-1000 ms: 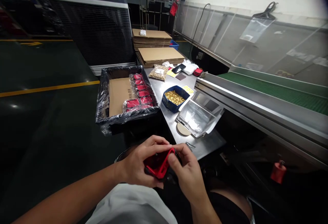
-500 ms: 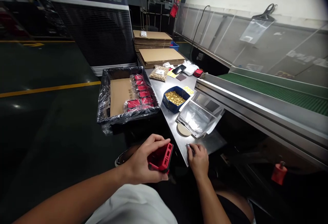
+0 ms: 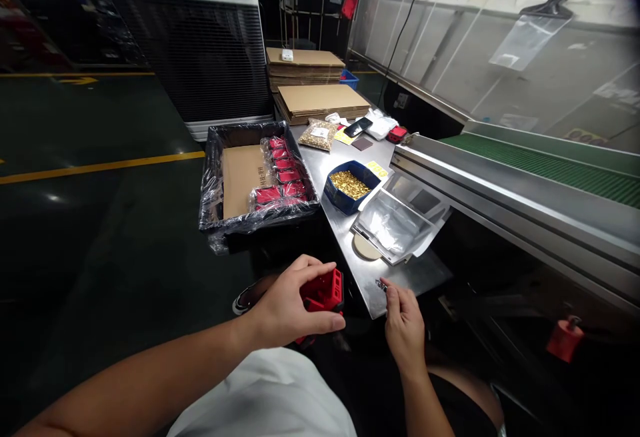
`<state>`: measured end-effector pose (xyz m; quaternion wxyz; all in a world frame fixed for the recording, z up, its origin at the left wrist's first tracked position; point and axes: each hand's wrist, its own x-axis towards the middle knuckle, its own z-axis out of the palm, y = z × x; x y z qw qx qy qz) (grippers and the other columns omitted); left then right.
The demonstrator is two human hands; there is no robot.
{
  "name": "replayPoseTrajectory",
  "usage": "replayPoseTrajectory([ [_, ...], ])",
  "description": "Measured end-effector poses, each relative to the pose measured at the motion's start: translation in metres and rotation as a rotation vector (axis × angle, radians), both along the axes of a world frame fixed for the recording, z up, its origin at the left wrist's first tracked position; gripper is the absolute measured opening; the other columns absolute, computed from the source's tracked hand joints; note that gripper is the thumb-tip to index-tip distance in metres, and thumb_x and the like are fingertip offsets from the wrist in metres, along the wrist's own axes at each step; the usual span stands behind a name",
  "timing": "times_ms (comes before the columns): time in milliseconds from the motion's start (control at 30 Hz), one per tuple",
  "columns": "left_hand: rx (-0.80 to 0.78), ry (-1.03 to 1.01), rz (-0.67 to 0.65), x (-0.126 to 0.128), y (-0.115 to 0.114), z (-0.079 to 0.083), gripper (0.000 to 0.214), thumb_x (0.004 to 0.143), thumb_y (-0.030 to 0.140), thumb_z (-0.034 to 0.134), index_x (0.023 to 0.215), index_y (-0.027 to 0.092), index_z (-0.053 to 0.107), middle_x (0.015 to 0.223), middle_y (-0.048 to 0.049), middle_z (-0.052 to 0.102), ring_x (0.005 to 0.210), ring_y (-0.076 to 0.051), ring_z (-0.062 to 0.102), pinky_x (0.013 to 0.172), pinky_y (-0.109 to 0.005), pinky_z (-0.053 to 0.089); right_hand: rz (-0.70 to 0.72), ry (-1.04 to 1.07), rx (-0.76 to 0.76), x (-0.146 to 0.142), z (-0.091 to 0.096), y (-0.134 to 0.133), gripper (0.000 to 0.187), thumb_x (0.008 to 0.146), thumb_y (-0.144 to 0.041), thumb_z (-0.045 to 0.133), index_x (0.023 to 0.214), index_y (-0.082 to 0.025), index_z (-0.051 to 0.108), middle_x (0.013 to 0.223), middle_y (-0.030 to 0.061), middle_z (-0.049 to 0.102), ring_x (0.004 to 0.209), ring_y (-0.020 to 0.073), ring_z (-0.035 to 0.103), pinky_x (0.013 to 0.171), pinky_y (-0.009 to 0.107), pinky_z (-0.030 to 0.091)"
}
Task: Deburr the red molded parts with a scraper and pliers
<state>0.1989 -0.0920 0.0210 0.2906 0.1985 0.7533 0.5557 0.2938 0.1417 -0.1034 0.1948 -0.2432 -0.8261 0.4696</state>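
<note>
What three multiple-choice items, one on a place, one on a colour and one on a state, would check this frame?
1. Where does the blue bin of small brass pieces stand?
A. On the metal table, beside the clear bags
B. On the green conveyor belt
C. On the stacked cardboard

2. What colour is the plastic part in the left hand?
A. Yellow
B. Red
C. White

3. What is the right hand doing?
A. Resting flat on the lap
B. Gripping the blue bin
C. Pinching a small metal piece at the table edge

Answers:
1 A, the bin sits on the steel top next to the bags.
2 B, the part shows bright red between the fingers.
3 C, thumb and forefinger close on the small piece at the near edge.
</note>
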Motion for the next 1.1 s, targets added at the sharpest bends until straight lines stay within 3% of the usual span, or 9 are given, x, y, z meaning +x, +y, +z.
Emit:
replayPoseTrajectory([
  [133,-0.003,0.002,-0.019,0.0,0.0,-0.001,0.08,0.063,0.04,0.086,0.135,0.023,0.055,0.126,-0.0061,0.046,0.107,-0.022,0.057,0.099,-0.036,0.048,-0.072,0.003,-0.324,0.007,0.044,-0.024,0.046,0.084,-0.053,0.063,0.119,-0.022,0.064,0.091,0.0045,0.067,0.073,0.0153,0.06,0.064,0.028,0.051],
  [267,0.001,0.002,-0.037,0.0,0.0,-0.001,0.079,0.064,0.042,0.086,0.134,0.024,0.055,0.125,-0.0056,0.047,0.106,-0.022,0.057,0.097,-0.036,0.048,-0.121,0.11,-0.492,0.016,0.074,-0.041,0.043,0.072,-0.043,0.079,0.107,-0.02,0.068,0.074,0.0002,0.065,0.064,0.011,0.06,0.059,0.021,0.052],
  [467,0.013,0.055,-0.072,0.003,0.0,-0.006,0.088,0.065,0.043,0.086,0.141,0.023,0.048,0.127,-0.0068,0.045,0.108,-0.022,0.057,0.096,-0.037,0.051,0.006,0.225,-0.428,0.029,0.101,-0.058,0.031,0.076,-0.031,0.077,0.104,-0.021,0.07,0.09,0.0068,0.074,0.077,0.0175,0.072,0.068,0.023,0.061],
  [633,0.083,0.335,-0.235,0.006,-0.004,-0.008,0.094,0.059,0.022,0.085,0.143,0.026,0.042,0.132,-0.0084,0.04,0.112,-0.023,0.053,0.094,-0.035,0.053,0.026,0.241,-0.427,0.031,0.11,-0.056,0.025,0.083,-0.031,0.071,0.105,-0.019,0.067,0.091,0.0086,0.075,0.076,0.0176,0.073,0.07,0.023,0.062],
  [767,0.227,0.583,-0.383,0.008,-0.007,-0.005,0.091,0.061,0.014,0.077,0.143,0.019,0.039,0.132,-0.0123,0.041,0.125,-0.028,0.045,0.117,-0.047,0.034,0.053,0.219,-0.475,0.033,0.116,-0.053,0.024,0.086,-0.033,0.068,0.105,-0.019,0.065,0.09,0.0087,0.075,0.077,0.0187,0.073,0.069,0.025,0.062],
  [867,0.294,0.654,-0.436,0.009,-0.007,-0.002,0.087,0.061,0.008,0.07,0.142,0.012,0.038,0.131,-0.0141,0.042,0.129,-0.028,0.041,0.124,-0.049,0.019,0.045,0.24,-0.451,0.036,0.122,-0.055,0.022,0.086,-0.032,0.067,0.104,-0.019,0.066,0.088,0.0073,0.074,0.072,0.0159,0.072,0.067,0.021,0.061],
  [1100,0.344,0.631,-0.454,0.011,-0.004,0.002,0.085,0.061,0.005,0.063,0.142,0.009,0.038,0.131,-0.0161,0.041,0.13,-0.029,0.041,0.123,-0.049,0.022,0.077,0.299,-0.368,0.038,0.131,-0.061,0.016,0.087,-0.028,0.066,0.101,-0.021,0.066,0.087,0.0057,0.075,0.07,0.0138,0.072,0.068,0.018,0.06],
])
